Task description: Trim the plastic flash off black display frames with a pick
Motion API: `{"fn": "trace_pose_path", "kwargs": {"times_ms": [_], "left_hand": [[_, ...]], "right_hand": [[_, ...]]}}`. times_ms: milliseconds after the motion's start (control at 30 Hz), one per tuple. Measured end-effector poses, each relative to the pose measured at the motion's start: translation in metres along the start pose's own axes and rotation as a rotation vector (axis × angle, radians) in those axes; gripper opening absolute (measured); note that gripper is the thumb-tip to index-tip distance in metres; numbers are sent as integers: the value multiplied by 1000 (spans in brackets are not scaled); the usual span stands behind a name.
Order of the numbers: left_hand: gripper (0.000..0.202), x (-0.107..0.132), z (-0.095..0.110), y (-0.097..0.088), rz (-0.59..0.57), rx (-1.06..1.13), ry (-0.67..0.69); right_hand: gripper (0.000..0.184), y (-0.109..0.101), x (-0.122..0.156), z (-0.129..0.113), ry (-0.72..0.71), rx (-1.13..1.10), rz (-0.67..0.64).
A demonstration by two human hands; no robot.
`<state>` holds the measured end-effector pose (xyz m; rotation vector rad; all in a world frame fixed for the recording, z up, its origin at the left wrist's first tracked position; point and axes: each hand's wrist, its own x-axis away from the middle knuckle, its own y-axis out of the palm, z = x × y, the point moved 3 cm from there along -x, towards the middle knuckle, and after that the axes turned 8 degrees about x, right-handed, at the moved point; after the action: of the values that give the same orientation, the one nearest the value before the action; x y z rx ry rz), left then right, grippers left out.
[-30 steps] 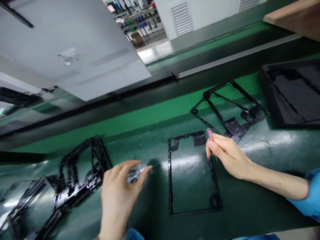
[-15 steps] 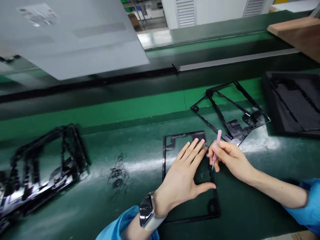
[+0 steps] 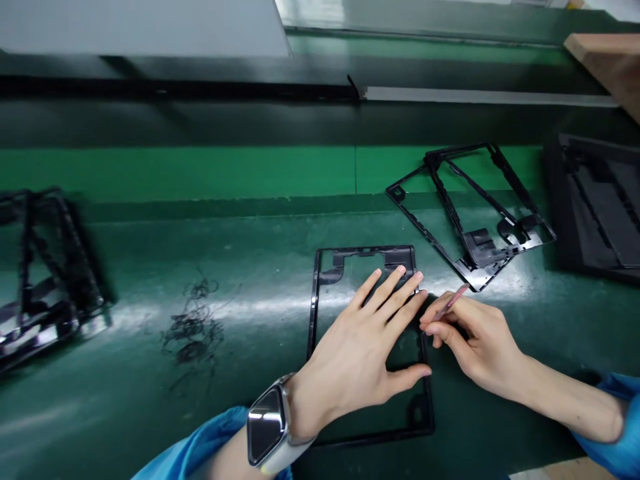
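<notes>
A black rectangular plastic frame (image 3: 313, 313) lies flat on the green work surface in front of me. My left hand (image 3: 363, 337) rests across it, fingers spread, with the fingertips and thumb on its right side bar. Just right of that bar, my right hand (image 3: 473, 337) pinches a slim pink-handled tool (image 3: 451, 301), which looks like a craft knife. Its handle slants up to the right. The working tip is hidden by my fingers, close to the frame's right edge.
Two more black frames (image 3: 440, 193) overlap at the back right, beside a dark tray (image 3: 575, 247) holding another frame. Several frames (image 3: 83, 267) are stacked at the left. Thin black shavings (image 3: 195, 327) lie between. A wooden board (image 3: 607, 63) juts in at upper right.
My view has tilted down and turned, shifting the scene. The pink tool has gone from nearly upright to leaning right, and my right hand has turned over it. My left hand stays on the frame.
</notes>
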<state>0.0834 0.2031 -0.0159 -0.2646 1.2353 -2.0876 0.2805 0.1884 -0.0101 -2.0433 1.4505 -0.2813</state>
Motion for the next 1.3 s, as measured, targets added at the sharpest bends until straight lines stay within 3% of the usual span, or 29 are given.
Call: {"fn": "trace_pose_path", "kwargs": {"times_ms": [200,600,1300], "left_hand": [[94,0,-1,-1,-10,7,-7],[92,0,-2,1,16,7,7],[95,0,-3,0,24,-9,17]], "right_hand": [[9,0,0,0,61,-33,-71],[14,3,1,0,-28,18,-72],[16,6,-10,-3,-3,50,-106]]}}
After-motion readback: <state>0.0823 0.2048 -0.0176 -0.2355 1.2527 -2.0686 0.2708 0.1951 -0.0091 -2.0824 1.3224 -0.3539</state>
